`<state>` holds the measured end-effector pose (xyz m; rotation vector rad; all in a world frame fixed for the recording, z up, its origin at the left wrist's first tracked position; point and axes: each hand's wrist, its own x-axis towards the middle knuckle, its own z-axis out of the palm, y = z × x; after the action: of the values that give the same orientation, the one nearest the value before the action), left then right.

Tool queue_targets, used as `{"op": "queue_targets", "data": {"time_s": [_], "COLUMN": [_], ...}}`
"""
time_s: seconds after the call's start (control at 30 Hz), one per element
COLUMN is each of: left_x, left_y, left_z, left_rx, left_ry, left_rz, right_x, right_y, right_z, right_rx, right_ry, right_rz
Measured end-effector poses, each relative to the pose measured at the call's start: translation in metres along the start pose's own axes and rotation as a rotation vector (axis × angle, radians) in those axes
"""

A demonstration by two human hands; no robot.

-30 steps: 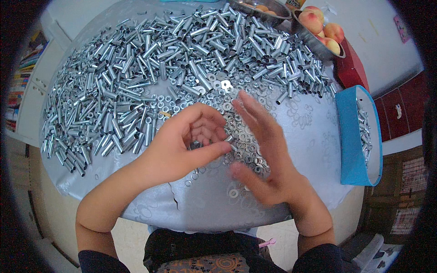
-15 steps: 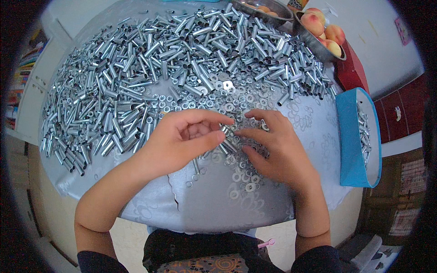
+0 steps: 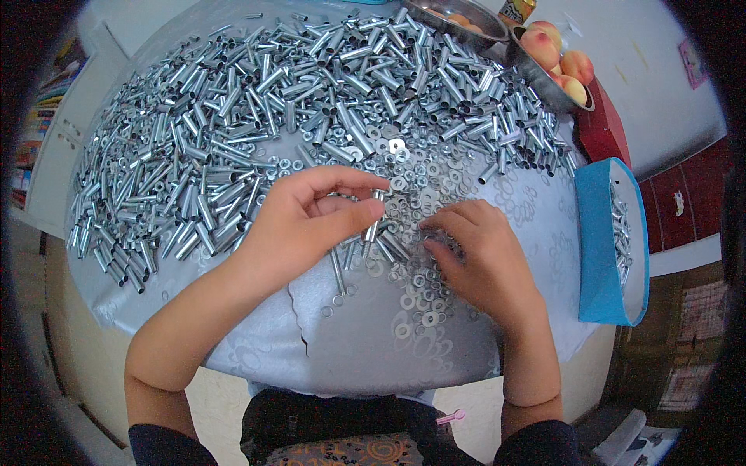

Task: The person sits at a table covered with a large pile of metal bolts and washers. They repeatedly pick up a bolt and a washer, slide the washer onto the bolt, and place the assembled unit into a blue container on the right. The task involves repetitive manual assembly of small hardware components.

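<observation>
My left hand (image 3: 315,213) is above the middle of the table, thumb and forefinger closed on a short silver metal tube (image 3: 373,225) that points downward. Its other fingers are curled behind. To the right, my right hand (image 3: 486,252) hovers low over a spread of flat washers (image 3: 427,203). Its fingers are bent, with a gap between thumb and forefinger, and I see nothing held there. Several loose tubes (image 3: 394,247) lie just below my left fingertips. Two small rings (image 3: 327,311) rest nearer the table's front edge.
A wide heap of metal tubes (image 3: 256,101) and nuts covers the table's far and left parts. At right stands a blue box (image 3: 594,248) with metal parts inside. Peaches (image 3: 542,48) fill a metal bowl at the back right, beside another bowl (image 3: 435,23) and a can (image 3: 516,10).
My left hand has risen slightly, bringing the tube away from my right hand. The right hand has shifted right and down, toward the washers, its fingers more bent.
</observation>
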<state>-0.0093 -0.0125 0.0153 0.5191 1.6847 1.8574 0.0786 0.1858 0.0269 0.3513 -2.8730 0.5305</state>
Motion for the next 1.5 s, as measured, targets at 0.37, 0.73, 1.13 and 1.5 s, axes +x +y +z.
{"op": "queue_targets", "data": {"time_s": [0.37, 0.73, 1.13, 1.5], "left_x": [0.003, 0.003, 0.002, -0.002], "left_y": [-0.002, 0.000, 0.001, -0.001], "left_z": [0.000, 0.002, 0.002, 0.006], "left_rx": [-0.063, -0.088, -0.082, -0.183], "left_ry": [0.032, 0.110, 0.115, 0.046], "left_rz": [0.030, 0.044, 0.061, -0.020], "right_x": [-0.001, 0.002, 0.003, 0.002], "right_y": [0.000, -0.002, -0.004, -0.022], "right_z": [0.005, 0.003, 0.008, 0.011], "right_rx": [0.031, -0.115, 0.149, 0.430], "right_ry": [0.035, 0.099, 0.092, 0.087], "right_rz": [0.009, 0.009, 0.040, -0.138]}}
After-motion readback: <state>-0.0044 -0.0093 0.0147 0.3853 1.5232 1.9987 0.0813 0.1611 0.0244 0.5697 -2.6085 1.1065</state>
